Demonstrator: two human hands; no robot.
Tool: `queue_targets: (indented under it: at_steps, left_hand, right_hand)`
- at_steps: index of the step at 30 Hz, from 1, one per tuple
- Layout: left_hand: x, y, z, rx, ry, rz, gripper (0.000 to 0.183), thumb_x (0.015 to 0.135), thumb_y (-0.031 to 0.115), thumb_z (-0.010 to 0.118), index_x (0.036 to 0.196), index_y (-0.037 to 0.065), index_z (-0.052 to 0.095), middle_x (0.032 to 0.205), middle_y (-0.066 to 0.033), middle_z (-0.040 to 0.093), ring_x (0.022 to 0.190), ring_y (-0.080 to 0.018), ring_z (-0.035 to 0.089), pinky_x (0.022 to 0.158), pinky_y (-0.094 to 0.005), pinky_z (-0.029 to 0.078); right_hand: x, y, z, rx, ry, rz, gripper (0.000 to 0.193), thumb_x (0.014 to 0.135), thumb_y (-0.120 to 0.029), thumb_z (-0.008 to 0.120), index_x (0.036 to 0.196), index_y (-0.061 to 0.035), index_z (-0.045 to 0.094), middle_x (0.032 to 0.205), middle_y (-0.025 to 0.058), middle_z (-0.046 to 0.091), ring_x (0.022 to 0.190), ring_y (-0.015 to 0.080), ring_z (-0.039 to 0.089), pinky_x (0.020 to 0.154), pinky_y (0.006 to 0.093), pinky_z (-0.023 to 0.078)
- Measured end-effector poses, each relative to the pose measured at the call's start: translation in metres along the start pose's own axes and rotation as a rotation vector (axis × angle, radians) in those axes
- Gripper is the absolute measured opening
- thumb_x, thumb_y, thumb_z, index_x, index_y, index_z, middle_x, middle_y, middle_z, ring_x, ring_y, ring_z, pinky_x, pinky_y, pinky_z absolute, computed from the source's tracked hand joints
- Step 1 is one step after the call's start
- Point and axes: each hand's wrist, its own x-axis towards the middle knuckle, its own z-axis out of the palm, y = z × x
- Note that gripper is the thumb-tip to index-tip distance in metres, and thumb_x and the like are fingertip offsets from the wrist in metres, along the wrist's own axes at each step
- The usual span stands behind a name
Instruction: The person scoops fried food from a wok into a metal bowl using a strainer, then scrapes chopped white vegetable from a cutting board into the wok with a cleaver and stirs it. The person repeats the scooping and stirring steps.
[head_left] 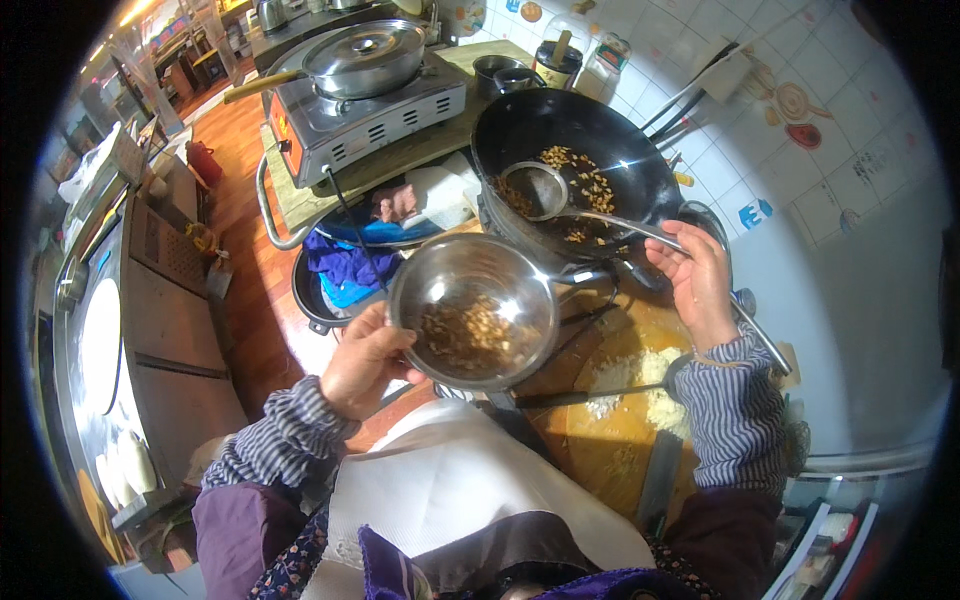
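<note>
My left hand [365, 362] grips the rim of a shiny steel bowl [505, 268], thumb over the edge. Small golden-brown pieces [475, 335] lie in its bottom; they look like chopped nuts. My right hand [697, 280] is closed round the handle of a long metal skimmer [620, 222]. The skimmer's round head rests inside a black wok [630, 125], with some brown bits beside it. More golden-brown pieces [590, 185] are scattered over the wok's bottom. The bowl is held in front of the wok, toward my body.
A portable gas stove [375, 125] carrying a lidded pan [365, 60] stands at the far left. Right of the bowl, a wooden board [590, 440] holds chopped white and pale-yellow food [665, 390], a dark-handled utensil [570, 397] and a blade [660, 480]. A purple cloth [345, 262] lies left.
</note>
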Motion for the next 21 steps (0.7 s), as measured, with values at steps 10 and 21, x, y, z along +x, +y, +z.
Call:
queue_targets:
  at_steps: [10, 21]
  left_hand:
    - [0.011, 0.045, -0.048, 0.042, 0.09, 0.133, 0.023, 0.082, -0.001, 0.043, 0.104, 0.0, 0.046, 0.086, -0.0074, 0.058, 0.056, -0.0131, 0.059, 0.047, -0.0215, 0.052]
    - [0.034, 0.07, -0.071, 0.028, 0.102, 0.146, 0.031, 0.08, 0.0, 0.044, 0.112, -0.004, 0.045, 0.084, -0.0101, 0.06, 0.05, -0.0114, 0.057, 0.045, -0.0186, 0.05]
  right_hand:
    - [-0.001, -0.013, -0.023, 0.053, 0.203, -0.156, 0.023, 0.089, -0.011, 0.045, 0.1, 0.0089, 0.051, 0.093, 0.0195, 0.058, 0.08, 0.0238, 0.062, 0.072, 0.0303, 0.054]
    - [0.007, 0.007, -0.003, -0.584, 0.125, -0.345, 0.023, 0.094, -0.013, 0.041, 0.103, 0.0039, 0.053, 0.09, 0.0133, 0.059, 0.079, 0.0181, 0.062, 0.072, 0.0279, 0.052]
